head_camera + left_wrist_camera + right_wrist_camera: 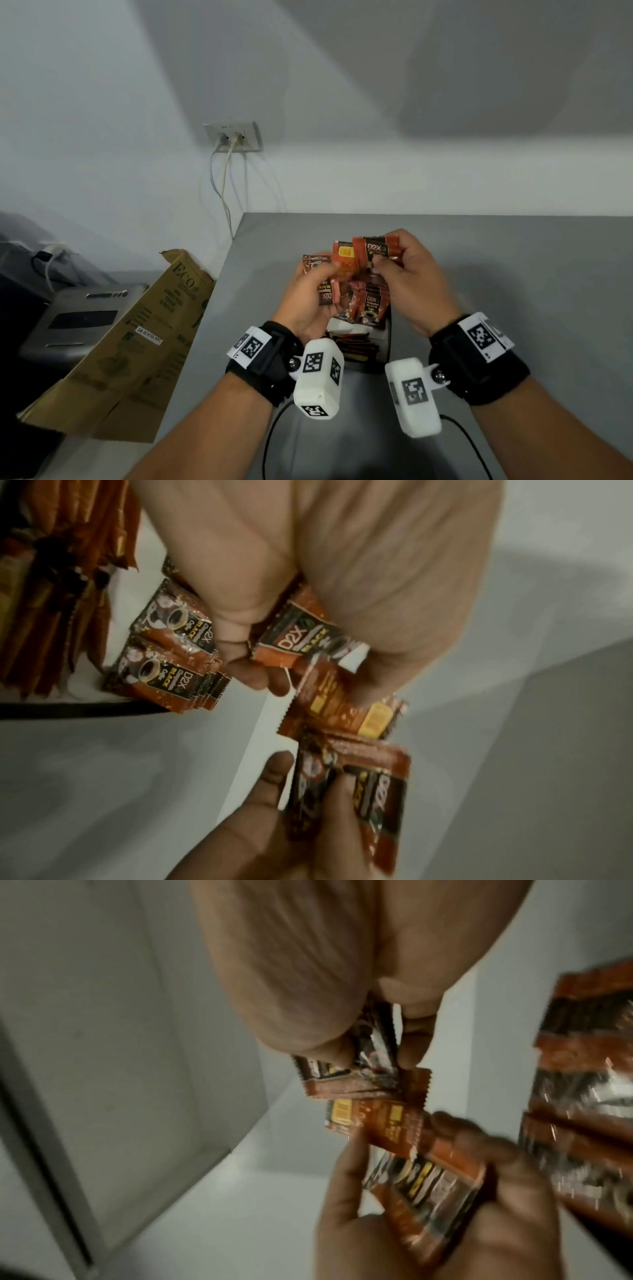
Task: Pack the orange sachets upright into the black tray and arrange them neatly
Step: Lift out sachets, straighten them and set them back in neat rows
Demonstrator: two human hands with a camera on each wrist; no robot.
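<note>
Orange-and-black D2X sachets [368, 305] stand upright in the black tray [388, 339] on the grey table; more orange packets [356, 347] fill its near end. Above the tray, my left hand [322, 274] grips a small bunch of sachets [346, 262], some face up and some showing their backs. My right hand [378, 262] pinches another sachet [375, 250] by its lower edge, right beside the left bunch. In the left wrist view my left hand [253, 653] holds a sachet [298, 639] beside the packed row [171, 656]. The right wrist view is blurred; my right hand [377, 1056] pinches sachets [359, 1080].
The table's left edge [219, 308] runs close to the tray. Beyond it leans a brown cardboard box [137, 325] beside a grey machine [78, 318]. A wall outlet [233, 137] with white cables is behind. Black wrist cables [270, 431] trail over the near table.
</note>
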